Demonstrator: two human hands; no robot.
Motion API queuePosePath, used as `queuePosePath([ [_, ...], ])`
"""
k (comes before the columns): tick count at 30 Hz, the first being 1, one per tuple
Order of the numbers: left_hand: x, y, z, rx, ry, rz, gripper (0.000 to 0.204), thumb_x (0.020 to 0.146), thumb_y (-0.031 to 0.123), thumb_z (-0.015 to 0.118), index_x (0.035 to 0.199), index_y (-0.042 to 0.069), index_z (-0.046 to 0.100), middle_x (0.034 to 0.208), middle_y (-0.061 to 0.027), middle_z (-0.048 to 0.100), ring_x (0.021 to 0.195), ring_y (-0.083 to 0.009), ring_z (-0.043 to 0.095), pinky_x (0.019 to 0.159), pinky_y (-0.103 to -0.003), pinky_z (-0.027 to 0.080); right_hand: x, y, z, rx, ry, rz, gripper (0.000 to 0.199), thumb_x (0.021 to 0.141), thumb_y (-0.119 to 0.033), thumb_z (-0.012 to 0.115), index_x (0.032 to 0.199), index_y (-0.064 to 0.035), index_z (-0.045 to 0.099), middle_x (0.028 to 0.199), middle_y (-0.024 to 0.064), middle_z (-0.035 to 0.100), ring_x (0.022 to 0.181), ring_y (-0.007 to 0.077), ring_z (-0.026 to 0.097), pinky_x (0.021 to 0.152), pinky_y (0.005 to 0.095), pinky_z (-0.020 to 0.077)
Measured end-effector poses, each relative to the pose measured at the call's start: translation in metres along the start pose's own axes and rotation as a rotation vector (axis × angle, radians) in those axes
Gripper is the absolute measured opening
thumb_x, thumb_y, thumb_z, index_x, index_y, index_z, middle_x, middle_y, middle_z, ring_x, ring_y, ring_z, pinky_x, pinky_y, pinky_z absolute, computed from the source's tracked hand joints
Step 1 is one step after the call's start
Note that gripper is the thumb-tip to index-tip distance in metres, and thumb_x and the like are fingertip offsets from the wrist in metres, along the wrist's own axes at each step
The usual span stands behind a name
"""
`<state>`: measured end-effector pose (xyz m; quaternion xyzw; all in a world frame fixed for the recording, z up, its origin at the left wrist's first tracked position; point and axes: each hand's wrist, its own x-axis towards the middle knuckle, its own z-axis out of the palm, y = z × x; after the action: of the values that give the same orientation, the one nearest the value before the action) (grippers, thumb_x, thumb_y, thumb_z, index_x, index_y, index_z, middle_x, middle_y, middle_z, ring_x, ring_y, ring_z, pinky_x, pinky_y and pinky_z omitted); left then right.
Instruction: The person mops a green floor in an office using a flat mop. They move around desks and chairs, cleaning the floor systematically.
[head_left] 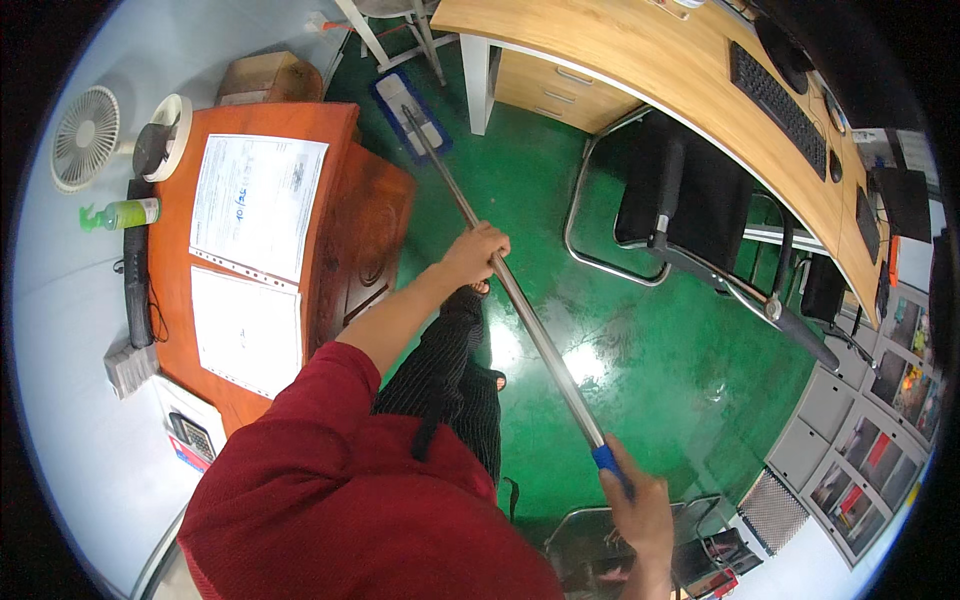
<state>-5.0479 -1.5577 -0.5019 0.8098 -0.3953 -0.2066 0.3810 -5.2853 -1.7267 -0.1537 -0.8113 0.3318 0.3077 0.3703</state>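
Observation:
A flat mop [545,345] with a long metal pole runs slantwise across the view. My left hand [476,252] is closed round the middle of the pole. Lower right, my right hand [640,503] grips the blue end of the handle. At the far end the mop head [410,115], pale on top with a blue fringe, lies on the green floor [540,200] between the brown cabinet and the desk leg. The floor has shiny, wet-looking patches near my feet.
A reddish-brown cabinet [330,250] with papers [258,205] on top stands at left. Along the right runs a light wooden desk [640,50] with a keyboard [775,105]. A black chair [690,190] with a metal frame is beside it. Another chair [590,530] stands at the bottom.

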Motion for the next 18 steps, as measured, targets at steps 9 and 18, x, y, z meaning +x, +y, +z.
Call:
queuePosePath([
  [9, 0.017, -0.01, -0.022, -0.006, -0.042, -0.044, 0.024, 0.059, -0.003, 0.063, 0.074, 0.009, 0.048, 0.074, -0.0053, 0.054, 0.083, -0.029, 0.049, 0.067, -0.042, 0.04, 0.026, -0.017, -0.025, 0.015, -0.043, -0.068, 0.04, 0.085, -0.019, 0.058, 0.124, -0.0121, 0.052, 0.076, 0.0239, 0.06, 0.071, 0.0411, 0.059, 0.059, 0.0409, 0.0457],
  [18, -0.002, -0.01, -0.025, 0.002, -0.098, -0.095, 0.021, 0.063, -0.003, 0.059, 0.073, 0.008, 0.045, 0.073, -0.0075, 0.052, 0.08, -0.0306, 0.049, 0.067, -0.041, 0.039, 0.031, 0.0, -0.023, 0.052, -0.08, -0.124, 0.039, 0.084, -0.018, 0.059, 0.122, -0.0111, 0.053, 0.073, 0.0226, 0.059, 0.067, 0.0399, 0.059, 0.059, 0.0428, 0.0445],
])
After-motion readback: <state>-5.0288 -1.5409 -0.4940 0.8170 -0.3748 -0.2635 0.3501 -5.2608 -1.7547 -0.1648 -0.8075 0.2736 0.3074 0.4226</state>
